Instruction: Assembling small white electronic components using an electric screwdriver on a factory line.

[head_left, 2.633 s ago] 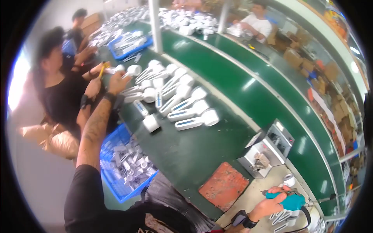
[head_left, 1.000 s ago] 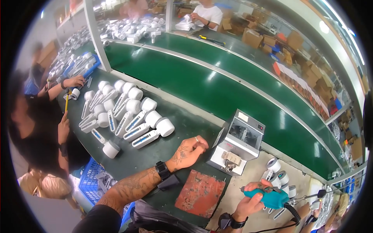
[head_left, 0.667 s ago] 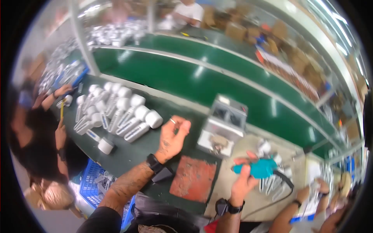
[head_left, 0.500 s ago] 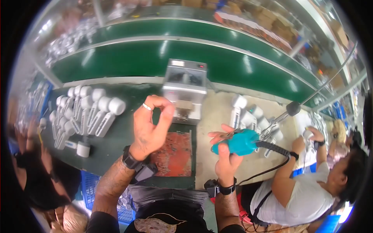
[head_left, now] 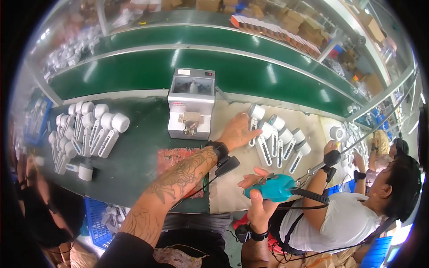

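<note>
My left hand reaches across to the right side of the bench, at the nearest of several white round-headed handheld devices. Its thumb crosses that device's handle, while the fingers stay apart on the left of it. In my right hand is a teal electric screwdriver, hung by a metal hook and trailing a black coiled cord; its tip is hidden. More white devices of the same kind lie fanned out on the left.
A grey screw feeder stands at mid-bench, behind a worn red mat. Beyond runs a green conveyor. A blue basket is below the bench's left edge. A co-worker in white sits close on the right; another person is at left.
My left hand has swung from in front of the screw feeder rightward to the white devices. The right hand keeps hold of the screwdriver. The view has shifted slightly to the right.
</note>
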### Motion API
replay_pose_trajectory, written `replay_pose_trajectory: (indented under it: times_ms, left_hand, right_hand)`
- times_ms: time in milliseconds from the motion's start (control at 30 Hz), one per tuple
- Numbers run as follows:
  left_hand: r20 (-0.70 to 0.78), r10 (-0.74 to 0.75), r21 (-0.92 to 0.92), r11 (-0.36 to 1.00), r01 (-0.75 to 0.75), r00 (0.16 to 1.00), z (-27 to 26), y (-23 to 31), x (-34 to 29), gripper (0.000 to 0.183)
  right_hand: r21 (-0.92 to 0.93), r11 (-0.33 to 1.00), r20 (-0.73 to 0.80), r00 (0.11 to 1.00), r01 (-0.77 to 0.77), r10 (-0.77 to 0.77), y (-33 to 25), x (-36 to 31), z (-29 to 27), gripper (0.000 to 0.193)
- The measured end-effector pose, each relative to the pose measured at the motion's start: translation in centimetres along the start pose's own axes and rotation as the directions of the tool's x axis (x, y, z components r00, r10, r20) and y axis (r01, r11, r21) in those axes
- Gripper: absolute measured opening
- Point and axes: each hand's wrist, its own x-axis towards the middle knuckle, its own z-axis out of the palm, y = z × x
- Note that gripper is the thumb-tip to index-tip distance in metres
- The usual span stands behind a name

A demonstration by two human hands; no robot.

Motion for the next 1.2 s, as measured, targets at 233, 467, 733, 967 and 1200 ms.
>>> replay_pose_trajectory:
  times_ms: [233, 467, 733, 967, 1200]
  left_hand:
    - [-0.013, -0.108, 0.036, 0.993, 0.108, 0.994, -1.1, -0.1, 0.7, 0.038]
    - [-0.08, 0.034, -0.114, 0.993, -0.043, 0.996, -8.4, 6.4, -4.4, 0.025]
    - [0.096, 0.141, -0.029, 0.99, -0.139, 0.985, -17.2, 4.2, -11.9, 0.027]
    - [0.197, 0.317, 0.296, 0.883, -0.365, 0.928, -18.8, 2.6, -13.0, 0.027]
    - [0.197, 0.329, 0.28, 0.884, -0.374, 0.924, -18.8, 1.8, -13.4, 0.034]
  right_hand:
    - [-0.011, 1.0, -0.053, 0.999, -0.005, 0.005, 0.3, 1.4, -0.2, 0.067]
    - [-0.117, 0.993, -0.089, 0.996, 0.006, -0.016, 1.4, 3.1, 0.9, 0.052]
    - [-0.034, 0.999, -0.075, 0.997, -0.007, 0.005, 2.1, 2.0, 3.1, 0.05]
    - [0.203, 0.979, -0.055, 0.998, 0.002, 0.009, 0.0, 3.2, 6.3, 0.051]
    - [0.183, 0.982, -0.01, 0.999, 0.049, -0.048, -1.8, 4.8, 9.4, 0.058]
